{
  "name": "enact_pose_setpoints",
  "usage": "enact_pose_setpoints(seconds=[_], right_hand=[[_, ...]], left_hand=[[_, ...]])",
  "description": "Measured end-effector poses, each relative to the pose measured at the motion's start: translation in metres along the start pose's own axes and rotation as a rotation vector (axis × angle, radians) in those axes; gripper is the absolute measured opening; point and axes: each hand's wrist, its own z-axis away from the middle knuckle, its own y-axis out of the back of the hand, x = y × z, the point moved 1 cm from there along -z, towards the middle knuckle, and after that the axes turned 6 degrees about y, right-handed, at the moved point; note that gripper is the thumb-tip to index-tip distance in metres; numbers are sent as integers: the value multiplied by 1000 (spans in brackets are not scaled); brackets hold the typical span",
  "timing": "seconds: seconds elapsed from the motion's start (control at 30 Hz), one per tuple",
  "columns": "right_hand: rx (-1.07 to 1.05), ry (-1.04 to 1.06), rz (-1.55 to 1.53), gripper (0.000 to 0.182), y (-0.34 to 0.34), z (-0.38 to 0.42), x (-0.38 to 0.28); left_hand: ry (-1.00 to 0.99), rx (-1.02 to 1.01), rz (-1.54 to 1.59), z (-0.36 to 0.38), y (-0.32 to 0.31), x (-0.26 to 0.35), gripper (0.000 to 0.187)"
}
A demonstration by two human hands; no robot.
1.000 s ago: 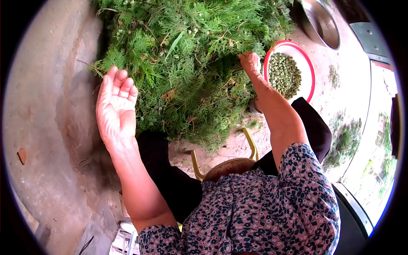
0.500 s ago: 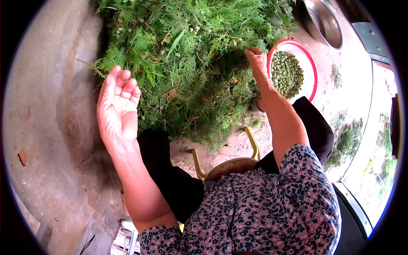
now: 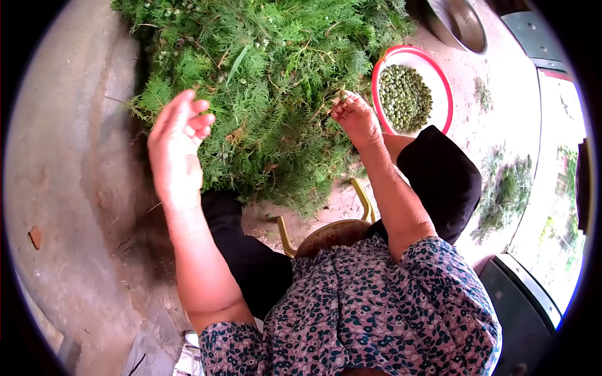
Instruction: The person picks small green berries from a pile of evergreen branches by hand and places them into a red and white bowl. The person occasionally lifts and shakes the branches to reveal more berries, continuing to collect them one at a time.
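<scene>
A large heap of green, feathery conifer sprigs (image 3: 263, 88) fills the upper middle. My left hand (image 3: 179, 147) is over its left edge, palm up with fingers parted and nothing in it. At the heap's right side, my right hand (image 3: 357, 119) has its fingers pinched together around a small greenish piece (image 3: 342, 98). Just right of that hand is a white basin with a red rim (image 3: 448, 94), which holds many small round green cones (image 3: 404, 98).
A metal bowl (image 3: 461, 25) stands at the upper right. More green sprigs (image 3: 505, 194) lie on the floor at the right. Between my knees is a seat with yellow legs (image 3: 285, 237). A reddish-brown fragment (image 3: 34, 237) lies at the far left.
My right hand has moved left from the basin's edge, over the heap, and its fingers now show. My left hand has turned slightly. The whole view has shifted a little.
</scene>
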Motion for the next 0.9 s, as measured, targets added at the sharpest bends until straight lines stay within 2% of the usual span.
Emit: enact_pose_setpoints(seconds=[0.1,0.13,0.2,0.23,0.3,0.43,0.5,0.53,0.63,0.67,0.7,0.77,0.8,0.83,0.9], right_hand=[[-50,0,28,17,-42,10,3],[-157,-33,24,20,-52,12,6],[-171,-23,38,20,-80,25,10],[-173,-11,66,21,-92,31,11],[-211,-17,13,21,-105,37,14],[-164,14,32,18,-126,49,11],[-160,15,63,17,-127,49,11],[-142,35,79,17,-127,48,12],[-192,30,170,17,-125,50,10],[-209,12,191,16,-127,53,9],[-209,11,189,16,-129,55,9],[-234,-31,184,16,-134,59,10],[-231,-39,164,16,-136,61,10],[-209,-53,151,14,-136,62,14],[-186,-156,88,12,-135,66,17]], left_hand=[[-69,-109,-388,8,-22,-16,22],[-34,-125,-551,13,-33,-23,23],[-17,-212,-771,11,-41,-46,24],[-150,-212,-878,10,-45,-56,27],[-162,-262,-953,11,-49,-62,25],[-147,-200,-797,13,-53,-56,20],[-22,-91,-548,18,-55,-50,17],[-47,-4,-452,20,-54,-49,17],[-122,68,-243,15,-52,-37,33],[-105,64,-383,9,-50,-43,41],[-47,7,-403,9,-51,-46,36],[-57,-228,-416,15,-54,-48,28],[-194,-229,-501,13,-54,-51,20],[-250,-174,-518,12,-54,-55,10],[-251,-129,-535,11,-51,-54,7]])
